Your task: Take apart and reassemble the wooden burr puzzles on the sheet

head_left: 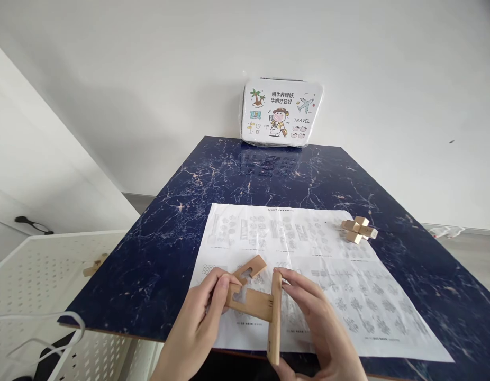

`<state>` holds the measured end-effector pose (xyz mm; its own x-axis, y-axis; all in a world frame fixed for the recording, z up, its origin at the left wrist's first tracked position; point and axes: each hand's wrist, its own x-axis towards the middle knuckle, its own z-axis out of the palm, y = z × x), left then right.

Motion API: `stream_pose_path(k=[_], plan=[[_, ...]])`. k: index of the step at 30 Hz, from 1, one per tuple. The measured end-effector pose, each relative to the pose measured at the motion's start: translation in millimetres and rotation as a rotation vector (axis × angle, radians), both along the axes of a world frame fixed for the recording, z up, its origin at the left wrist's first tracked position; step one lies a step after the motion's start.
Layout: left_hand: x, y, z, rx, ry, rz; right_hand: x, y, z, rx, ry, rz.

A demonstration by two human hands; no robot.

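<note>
Close to the front edge of the table, my left hand (199, 312) pinches a notched wooden puzzle piece (255, 305) between thumb and fingers. A second notched wooden piece (257, 266) slants up behind it, near the same fingers; whether the hand grips it too is hard to tell. My right hand (318, 315) holds a longer wooden bar (274, 323) by its two ends, fingers at the top and thumb at the bottom. The end of the notched piece meets the left face of that bar. Beneath both hands lies a printed instruction sheet (300, 254) with rows of small drawings.
An assembled wooden burr puzzle (359, 230) rests at the sheet's right edge. A white cartoon-printed case (282, 112) stands at the back of the dark blue table (181, 206) by the wall. At left, a white perforated cart (26, 270) carries wooden pieces (94, 264) and a cable (76, 317).
</note>
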<state>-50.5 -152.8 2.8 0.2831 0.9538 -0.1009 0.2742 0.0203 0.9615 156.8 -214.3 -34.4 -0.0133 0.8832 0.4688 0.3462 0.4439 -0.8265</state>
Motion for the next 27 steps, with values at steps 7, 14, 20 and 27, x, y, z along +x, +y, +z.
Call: stream_pose_path(k=[7, 14, 20, 27], plan=[[0.8, -0.3, -3.1, 0.020, 0.022, 0.004, -1.1, 0.3, -1.4, 0.007, -0.038, -0.035], [3.0, -1.0, -8.4, 0.072, 0.070, 0.041, -2.7, 0.4, -1.9, -0.013, -0.102, -0.076], [-3.5, -1.1, -9.1, 0.097, 0.115, -0.066, -2.8, -0.9, -0.2, -0.032, -0.053, 0.003], [-5.0, -1.1, -9.2, 0.186, 0.136, -0.047, 3.7, -1.0, -3.8, -0.019, -0.067, 0.033]])
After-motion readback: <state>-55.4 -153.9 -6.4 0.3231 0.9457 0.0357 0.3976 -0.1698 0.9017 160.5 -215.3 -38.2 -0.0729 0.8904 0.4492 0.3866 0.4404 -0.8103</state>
